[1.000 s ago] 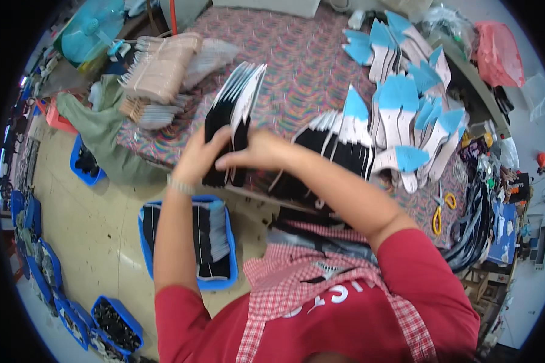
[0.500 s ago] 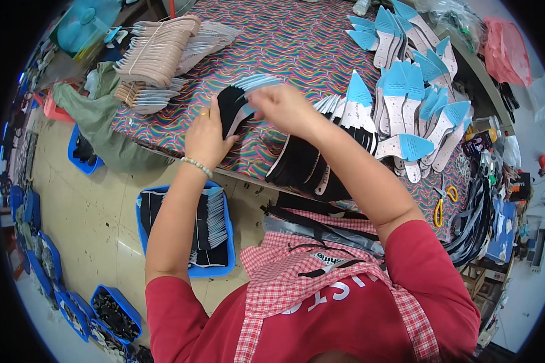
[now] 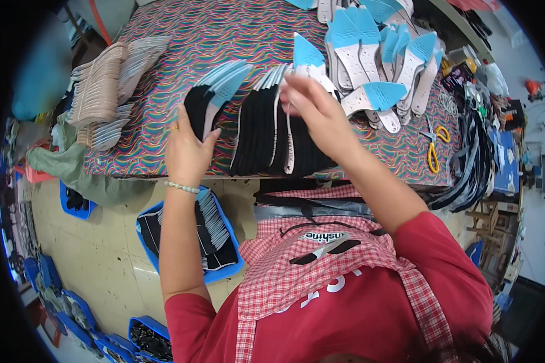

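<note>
My left hand is closed around the lower left of a small fanned stack of blue-tipped insoles with black covering on them, resting over the patterned table. My right hand is at the upper end of a standing row of black-covered insoles, its fingers curled in. A pale strip in that row runs down from below its fingertips. What its fingers pinch, if anything, is hidden. Just behind the row, a single white insole with a blue tip points away from me.
Bare white-and-blue insoles are heaped at the back right, near yellow-handled scissors. Tied beige insoles lie at the left of the patterned table. Below the table edge stands a blue bin holding black pieces.
My right hand has left the stack in my left hand and moved right to the standing row. The view has shifted, so the table items sit further left and higher.
</note>
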The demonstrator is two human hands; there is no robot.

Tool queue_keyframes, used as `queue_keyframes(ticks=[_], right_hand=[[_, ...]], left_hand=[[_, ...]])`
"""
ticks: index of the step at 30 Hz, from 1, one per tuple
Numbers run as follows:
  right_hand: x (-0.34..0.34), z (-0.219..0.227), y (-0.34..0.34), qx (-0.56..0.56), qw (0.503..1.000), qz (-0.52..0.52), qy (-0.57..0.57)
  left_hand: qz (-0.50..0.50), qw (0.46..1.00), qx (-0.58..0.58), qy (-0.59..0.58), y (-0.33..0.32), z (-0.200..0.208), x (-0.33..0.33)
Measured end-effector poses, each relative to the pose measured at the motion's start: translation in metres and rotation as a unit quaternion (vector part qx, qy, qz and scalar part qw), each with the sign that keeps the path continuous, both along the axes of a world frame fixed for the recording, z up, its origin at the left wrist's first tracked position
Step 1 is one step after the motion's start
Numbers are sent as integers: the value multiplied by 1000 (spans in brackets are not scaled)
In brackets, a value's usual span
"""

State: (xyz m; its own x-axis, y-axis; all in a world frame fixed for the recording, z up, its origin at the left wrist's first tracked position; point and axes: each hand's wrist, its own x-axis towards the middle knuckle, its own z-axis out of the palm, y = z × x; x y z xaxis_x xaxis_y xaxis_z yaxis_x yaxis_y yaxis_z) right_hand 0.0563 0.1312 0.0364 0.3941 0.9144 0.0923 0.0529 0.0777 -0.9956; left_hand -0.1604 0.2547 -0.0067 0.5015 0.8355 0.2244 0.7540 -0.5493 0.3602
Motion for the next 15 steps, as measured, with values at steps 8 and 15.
queue_keyframes(ticks=[8,15], right_hand=[[-3,-29,-57,-167,978,30,122],[-18,-30,-26,-203,964,95,143]], left_hand=[[-11,999,-49,-7,-21,1,34],[-29,979,-195,-47,7,0,26]])
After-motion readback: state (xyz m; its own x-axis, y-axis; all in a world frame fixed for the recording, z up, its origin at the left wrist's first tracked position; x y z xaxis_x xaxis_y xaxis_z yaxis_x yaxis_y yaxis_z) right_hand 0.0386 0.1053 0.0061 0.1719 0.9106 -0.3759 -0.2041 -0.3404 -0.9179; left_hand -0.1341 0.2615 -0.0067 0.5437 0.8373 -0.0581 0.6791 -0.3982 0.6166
